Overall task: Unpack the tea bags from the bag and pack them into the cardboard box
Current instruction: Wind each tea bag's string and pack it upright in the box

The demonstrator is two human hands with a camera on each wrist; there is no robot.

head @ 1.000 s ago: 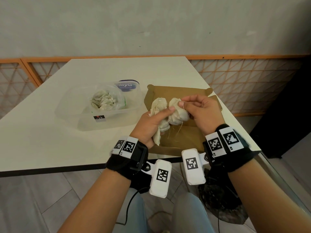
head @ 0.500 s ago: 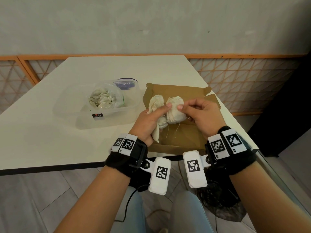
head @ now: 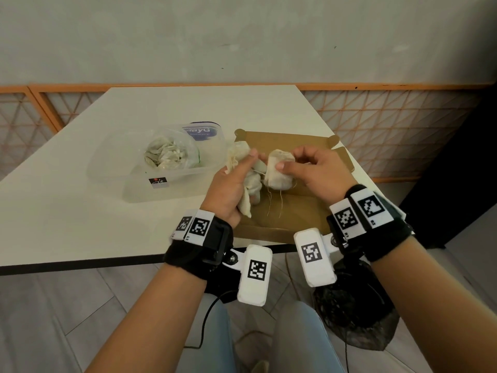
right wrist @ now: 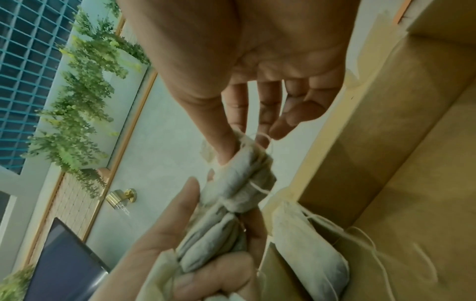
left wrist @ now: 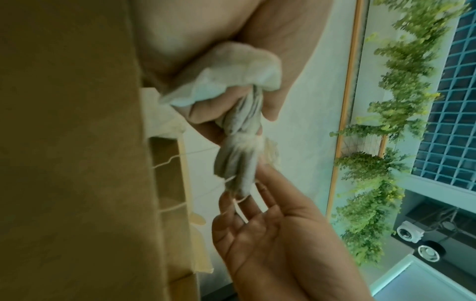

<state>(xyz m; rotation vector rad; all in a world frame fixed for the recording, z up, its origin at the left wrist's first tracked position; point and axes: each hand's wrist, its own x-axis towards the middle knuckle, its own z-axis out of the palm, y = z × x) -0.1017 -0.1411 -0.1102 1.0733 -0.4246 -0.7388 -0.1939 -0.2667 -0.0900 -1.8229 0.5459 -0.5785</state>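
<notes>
In the head view, both hands are raised just above the open cardboard box (head: 293, 208), which lies flat on the white table (head: 80, 211) near its front right corner. The left hand (head: 231, 188) has its fingers curled round a bunch of tea bags (head: 251, 181), some of which hang below the palm. The right hand (head: 314, 170) pinches a separate tea bag (head: 278, 170) between thumb and fingertips, just beside the bunch, with thin strings (head: 274, 203) trailing down toward the box. To the left of the box stands a clear plastic container (head: 172, 181), and in it sits a clear plastic bag (head: 172, 154) with more tea bags inside. In the left wrist view, the left hand (left wrist: 231, 61) grips the crumpled bunch (left wrist: 226, 81), while the right hand (left wrist: 270, 234) reaches in from below, its fingertips on the lower end of a tea bag (left wrist: 239, 165); the brown box (left wrist: 77, 163) fills the left side. In the right wrist view, the right hand (right wrist: 257, 81) has its thumb pressed against the tea bag (right wrist: 244, 179), its other fingers only loosely bent, and the left hand (right wrist: 185, 254) clutches the bunch (right wrist: 213, 240) below it. One more tea bag (right wrist: 309, 250) lies against the cardboard box (right wrist: 412, 183) on the right.
</notes>
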